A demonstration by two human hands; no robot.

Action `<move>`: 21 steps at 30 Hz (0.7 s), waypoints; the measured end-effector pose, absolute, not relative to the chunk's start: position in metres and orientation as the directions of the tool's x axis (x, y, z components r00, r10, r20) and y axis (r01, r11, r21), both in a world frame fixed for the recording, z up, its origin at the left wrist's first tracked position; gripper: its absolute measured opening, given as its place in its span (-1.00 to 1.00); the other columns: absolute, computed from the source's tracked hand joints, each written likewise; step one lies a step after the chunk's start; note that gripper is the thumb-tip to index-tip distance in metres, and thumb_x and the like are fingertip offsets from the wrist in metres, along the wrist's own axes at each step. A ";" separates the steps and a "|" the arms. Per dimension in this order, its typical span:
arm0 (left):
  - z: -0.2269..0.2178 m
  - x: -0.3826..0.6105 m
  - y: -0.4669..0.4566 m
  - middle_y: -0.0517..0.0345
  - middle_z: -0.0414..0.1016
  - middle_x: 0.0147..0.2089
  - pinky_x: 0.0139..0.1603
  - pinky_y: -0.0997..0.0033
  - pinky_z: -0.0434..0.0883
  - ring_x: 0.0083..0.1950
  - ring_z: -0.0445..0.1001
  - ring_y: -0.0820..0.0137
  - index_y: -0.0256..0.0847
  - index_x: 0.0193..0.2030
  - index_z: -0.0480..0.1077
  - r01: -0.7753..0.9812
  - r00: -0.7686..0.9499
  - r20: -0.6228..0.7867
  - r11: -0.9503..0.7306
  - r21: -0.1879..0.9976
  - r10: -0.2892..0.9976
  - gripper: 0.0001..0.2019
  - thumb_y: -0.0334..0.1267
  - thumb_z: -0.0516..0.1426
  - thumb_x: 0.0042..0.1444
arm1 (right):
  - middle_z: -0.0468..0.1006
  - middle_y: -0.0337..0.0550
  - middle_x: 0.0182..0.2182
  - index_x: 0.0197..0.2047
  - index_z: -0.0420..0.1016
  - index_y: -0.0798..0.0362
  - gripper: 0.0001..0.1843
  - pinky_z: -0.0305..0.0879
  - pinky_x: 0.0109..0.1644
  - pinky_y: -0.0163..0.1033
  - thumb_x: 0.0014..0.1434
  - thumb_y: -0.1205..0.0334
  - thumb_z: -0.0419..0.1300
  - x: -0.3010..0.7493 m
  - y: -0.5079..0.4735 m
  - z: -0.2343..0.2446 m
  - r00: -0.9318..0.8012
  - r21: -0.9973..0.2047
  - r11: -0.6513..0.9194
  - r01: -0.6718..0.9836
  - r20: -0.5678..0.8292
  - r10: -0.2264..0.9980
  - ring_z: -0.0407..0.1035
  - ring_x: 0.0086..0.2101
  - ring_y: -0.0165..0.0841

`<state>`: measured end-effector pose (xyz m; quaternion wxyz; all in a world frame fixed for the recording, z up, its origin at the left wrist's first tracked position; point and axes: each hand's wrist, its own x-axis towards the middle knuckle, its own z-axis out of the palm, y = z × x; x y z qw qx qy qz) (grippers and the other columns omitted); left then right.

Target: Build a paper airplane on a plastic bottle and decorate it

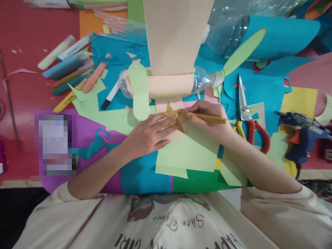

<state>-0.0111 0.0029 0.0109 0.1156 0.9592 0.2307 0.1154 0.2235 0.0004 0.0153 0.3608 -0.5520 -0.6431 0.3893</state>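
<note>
My right hand (207,112) is closed around a brown marker (214,118), its tip down at a star (181,126) coloured mostly brown. Fingers spread, my left hand (149,134) lies flat over the star's left side and hides part of it. Beneath both is light green paper (190,154), with a pale peach piece partly under the star. Just beyond the hands lies a plastic bottle (203,80) wrapped in peach paper, with a large peach panel (176,34) across it and a green rounded strip (140,90) near its left end.
Scissors (243,97) with red and yellow handles lie right of my right hand. A blue glue gun (301,143) is farther right. Several markers (70,65) and a white marker (111,94) sit on the left. Another bottle in blue paper (281,36) stretches across the back right.
</note>
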 end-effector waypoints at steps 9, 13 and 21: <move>0.010 -0.011 0.003 -0.09 0.41 0.27 0.23 0.06 0.40 0.30 0.33 0.09 -0.29 0.18 0.36 0.402 0.862 0.191 -0.863 0.305 0.469 -0.65 -0.21 0.09 0.32 | 0.55 -0.24 -0.55 -0.49 0.44 0.00 -0.86 0.29 -0.51 -0.29 0.07 0.37 0.17 0.221 0.001 0.017 -0.060 -0.908 0.073 0.412 0.053 0.997 0.37 -0.54 -0.42; 0.010 -0.010 0.003 -0.08 0.42 0.26 0.22 0.06 0.42 0.30 0.33 0.10 -0.27 0.18 0.36 0.409 0.864 0.184 -0.866 0.289 0.469 -0.66 -0.21 0.08 0.33 | 0.54 -0.24 -0.56 -0.50 0.41 0.00 -0.87 0.29 -0.52 -0.29 0.07 0.33 0.19 0.221 0.000 0.018 -0.062 -0.909 0.055 0.413 0.032 0.998 0.36 -0.55 -0.43; 0.009 -0.011 0.004 -0.07 0.43 0.24 0.22 0.06 0.42 0.29 0.34 0.09 -0.26 0.19 0.35 0.404 0.862 0.199 -0.868 0.288 0.467 -0.65 -0.20 0.08 0.33 | 0.52 -0.21 -0.55 -0.50 0.43 0.03 -0.87 0.25 -0.51 -0.31 0.07 0.26 0.21 0.221 -0.003 0.015 -0.130 -0.907 0.084 0.413 0.032 0.991 0.33 -0.55 -0.44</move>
